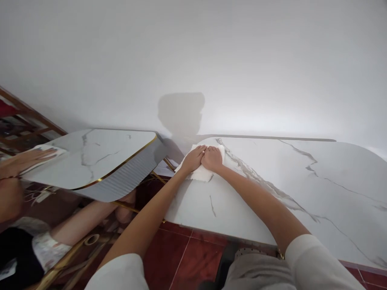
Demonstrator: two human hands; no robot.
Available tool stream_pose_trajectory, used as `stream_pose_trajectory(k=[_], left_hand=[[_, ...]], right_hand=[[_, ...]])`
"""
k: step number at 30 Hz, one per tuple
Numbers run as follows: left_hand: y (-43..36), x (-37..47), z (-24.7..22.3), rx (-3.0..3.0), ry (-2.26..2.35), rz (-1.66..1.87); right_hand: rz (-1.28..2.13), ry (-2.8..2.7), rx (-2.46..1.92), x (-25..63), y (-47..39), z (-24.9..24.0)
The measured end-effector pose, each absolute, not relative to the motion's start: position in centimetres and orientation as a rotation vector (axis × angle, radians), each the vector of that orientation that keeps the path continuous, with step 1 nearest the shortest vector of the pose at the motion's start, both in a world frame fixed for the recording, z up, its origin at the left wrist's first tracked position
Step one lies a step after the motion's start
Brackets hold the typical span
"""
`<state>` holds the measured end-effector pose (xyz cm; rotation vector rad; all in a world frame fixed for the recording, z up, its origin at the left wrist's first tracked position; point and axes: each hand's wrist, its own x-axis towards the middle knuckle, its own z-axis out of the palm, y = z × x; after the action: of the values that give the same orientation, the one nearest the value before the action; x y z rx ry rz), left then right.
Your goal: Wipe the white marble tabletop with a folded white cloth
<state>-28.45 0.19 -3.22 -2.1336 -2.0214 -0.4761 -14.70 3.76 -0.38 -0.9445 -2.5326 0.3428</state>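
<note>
A white cloth point(202, 174) lies on the left end of a white marble-patterned table point(242, 209) with grey veins. My left hand point(194, 158) and my right hand point(212, 158) rest side by side on this cloth, touching each other. The fingers of both hands are bent and pressed together on the cloth, pointing towards the wall. Folds of cloth show around and below the hands.
On the left stands a second marble-patterned table point(105, 151) with a gold edge and ribbed side. Another person's hand point(33, 159) presses a white cloth there. A pale wall point(256, 72) rises behind. Red tiles point(193, 257) cover the floor, and a wooden chair frame is at lower left.
</note>
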Motion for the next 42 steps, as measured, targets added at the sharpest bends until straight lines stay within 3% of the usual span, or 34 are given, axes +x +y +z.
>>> stream_pose_trajectory(k=[13, 20, 31, 42], left_hand=[[9.5, -32.6, -3.8, -2.065, -1.984, -0.447], [12.0, -30.9, -2.4, -2.026, -2.087, -0.529], [12.5, -27.5, -3.2, -2.186, -1.95, -0.487], [7.2, -25.8, -3.4, -2.298, -1.857, -0.566]], right_hand=[[0.109, -2.471, -0.836, -17.9, 12.3, -1.3], [0.22, -2.447, -0.888, -17.8, 15.6, -1.3], [0.135, -2.382, -1.025, -13.6, 14.2, -1.7], [0.148, -2.382, -1.045, -11.4, 8.6, -1.5]])
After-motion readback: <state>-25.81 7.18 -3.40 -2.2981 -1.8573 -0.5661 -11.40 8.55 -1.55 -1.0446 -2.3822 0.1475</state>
